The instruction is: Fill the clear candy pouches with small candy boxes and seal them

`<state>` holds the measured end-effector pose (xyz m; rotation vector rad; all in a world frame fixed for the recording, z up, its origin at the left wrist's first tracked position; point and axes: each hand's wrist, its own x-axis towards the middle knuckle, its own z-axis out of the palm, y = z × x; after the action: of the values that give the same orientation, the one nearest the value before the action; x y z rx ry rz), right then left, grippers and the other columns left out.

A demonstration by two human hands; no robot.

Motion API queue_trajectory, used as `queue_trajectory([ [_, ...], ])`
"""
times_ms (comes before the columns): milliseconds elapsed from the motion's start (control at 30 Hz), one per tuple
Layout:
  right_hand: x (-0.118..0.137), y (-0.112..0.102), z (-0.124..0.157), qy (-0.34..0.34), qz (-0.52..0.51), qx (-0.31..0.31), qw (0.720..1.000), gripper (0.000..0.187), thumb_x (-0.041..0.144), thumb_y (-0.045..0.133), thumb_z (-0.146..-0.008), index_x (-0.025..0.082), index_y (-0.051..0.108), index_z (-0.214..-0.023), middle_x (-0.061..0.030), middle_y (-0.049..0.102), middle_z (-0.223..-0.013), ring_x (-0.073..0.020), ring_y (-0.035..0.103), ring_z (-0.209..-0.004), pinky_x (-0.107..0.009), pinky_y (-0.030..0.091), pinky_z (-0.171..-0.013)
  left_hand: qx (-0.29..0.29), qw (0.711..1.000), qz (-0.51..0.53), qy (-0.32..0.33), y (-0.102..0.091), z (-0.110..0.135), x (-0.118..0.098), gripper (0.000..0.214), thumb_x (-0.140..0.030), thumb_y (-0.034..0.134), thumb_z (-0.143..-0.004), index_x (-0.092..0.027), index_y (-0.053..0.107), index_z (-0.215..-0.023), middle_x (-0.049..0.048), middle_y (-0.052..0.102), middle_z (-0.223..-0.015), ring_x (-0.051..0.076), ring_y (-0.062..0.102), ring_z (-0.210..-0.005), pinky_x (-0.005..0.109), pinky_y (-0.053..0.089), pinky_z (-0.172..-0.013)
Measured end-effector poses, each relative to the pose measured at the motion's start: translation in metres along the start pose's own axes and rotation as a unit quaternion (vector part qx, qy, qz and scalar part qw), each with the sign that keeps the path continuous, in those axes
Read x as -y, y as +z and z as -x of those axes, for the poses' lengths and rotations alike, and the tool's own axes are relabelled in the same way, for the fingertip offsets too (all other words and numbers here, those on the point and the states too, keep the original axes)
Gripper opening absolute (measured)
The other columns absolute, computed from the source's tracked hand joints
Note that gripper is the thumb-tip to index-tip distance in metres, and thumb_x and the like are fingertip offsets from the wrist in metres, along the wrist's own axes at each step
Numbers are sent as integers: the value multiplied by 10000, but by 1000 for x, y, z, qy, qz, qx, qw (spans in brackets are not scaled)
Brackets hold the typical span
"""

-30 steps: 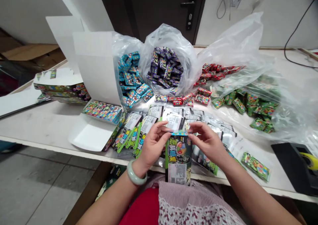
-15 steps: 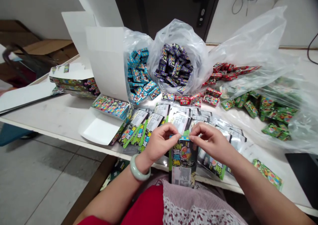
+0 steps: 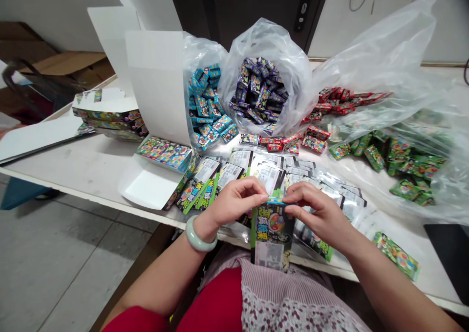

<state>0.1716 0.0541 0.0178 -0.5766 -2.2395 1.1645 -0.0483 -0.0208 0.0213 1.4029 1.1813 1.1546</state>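
Observation:
My left hand point(image 3: 238, 204) and my right hand point(image 3: 318, 212) pinch the top edge of a green-edged printed packet point(image 3: 271, 232) from both sides. Its colourful front faces up, and a white barcode label point(image 3: 270, 254) shows on its lower part. My fingers hide the packet's top corners. Beneath my hands, overlapping sleeved packets with white labels point(image 3: 267, 175) lie fanned across the table. A jade bangle point(image 3: 196, 234) circles my left wrist.
Open clear bags hold blue point(image 3: 207, 104), purple point(image 3: 258, 90), red point(image 3: 340, 102) and green point(image 3: 403, 170) small boxes. A white carton point(image 3: 157, 82) stands open at left, with stacked boxes point(image 3: 110, 121) beyond it. The white table's front edge point(image 3: 110, 197) passes below my hands.
My fingertips have closed in on the packet's top edge from both sides. The whole view has shifted slightly, with the table and bags sitting further right and higher.

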Motion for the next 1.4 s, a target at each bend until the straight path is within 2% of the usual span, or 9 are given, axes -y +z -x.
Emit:
queue_trajectory([
  [167, -7, 11, 13, 14, -4, -56, 998, 32, 220, 619, -884, 244, 600, -892, -35, 583, -902, -185, 577, -862, -335, 483, -727, 22, 996, -75, 34, 6, 10, 5, 108, -253, 647, -843, -200, 685, -929, 67, 671, -960, 179, 627, -913, 334, 516, -792],
  [400, -11, 21, 19, 20, -13, -122, 992, 89, 171, 570, -899, 251, 598, -923, -36, 577, -927, -184, 571, -896, -362, 487, -788, -86, 996, -21, -12, 21, 17, 25, 276, -228, 645, -834, -228, 603, -1107, 61, 641, -1004, 167, 630, -892, 287, 532, -739],
  [633, -5, 30, 20, 8, -33, -176, 984, 140, 223, 531, -918, 264, 620, -1019, -51, 640, -1019, -180, 593, -1020, -375, 498, -905, -101, 986, -119, 52, 20, 13, 28, 105, -258, 595, -884, -261, 660, -967, 22, 630, -959, 190, 599, -916, 330, 513, -818],
  [733, -18, 6, 31, 30, -32, -111, 993, 215, 276, 563, -899, 283, 617, -1107, -38, 637, -1169, -167, 586, -1091, -348, 500, -928, -139, 982, -129, 17, 24, 8, 33, 76, -301, 626, -862, -315, 663, -927, -39, 623, -993, 196, 579, -955, 349, 507, -843],
  [800, -35, -26, 51, 128, 15, -135, 982, 260, 290, 579, -881, 276, 618, -1138, -31, 649, -1193, -161, 606, -1070, -327, 508, -907, -161, 978, -132, -26, 27, 5, 33, 54, -342, 645, -845, -342, 664, -896, -74, 621, -1002, 201, 570, -956, 369, 504, -840],
  [900, -67, -82, 94, 319, 142, -279, 895, 215, 269, 499, -903, 210, 657, -1037, -58, 698, -1047, -173, 639, -953, -336, 506, -853, -183, 971, -135, -71, 30, 3, 31, 43, -363, 637, -846, -361, 660, -882, -96, 616, -1013, 202, 560, -962, 382, 485, -856],
  [1000, -100, -121, 127, 376, 194, -314, 850, 153, 245, 560, -841, 166, 685, -879, -89, 691, -943, -209, 622, -860, -378, 466, -842, -189, 968, -152, -60, 29, 1, 36, 89, -391, 638, -830, -335, 658, -897, -70, 624, -1014, 206, 575, -952, 360, 488, -841],
  [1233, -132, -122, 139, 403, 169, -292, 851, 89, 270, 650, -731, 200, 635, -679, -10, 631, -709, -181, 571, -693, -317, 444, -713, -161, 970, -183, -13, 26, -4, 45, 166, -391, 650, -804, -276, 654, -923, -12, 640, -1001, 161, 612, -890, 239, 493, -755],
  [1400, -108, -125, 147, 386, 70, -282, 876, 239, 431, 568, -773, 203, 548, -707, -15, 604, -697, -182, 579, -667, -326, 478, -658, -147, 974, -169, 27, 29, -8, 39, 92, -317, 639, -827, -267, 648, -904, -13, 636, -963, 154, 612, -901, 239, 486, -789],
])
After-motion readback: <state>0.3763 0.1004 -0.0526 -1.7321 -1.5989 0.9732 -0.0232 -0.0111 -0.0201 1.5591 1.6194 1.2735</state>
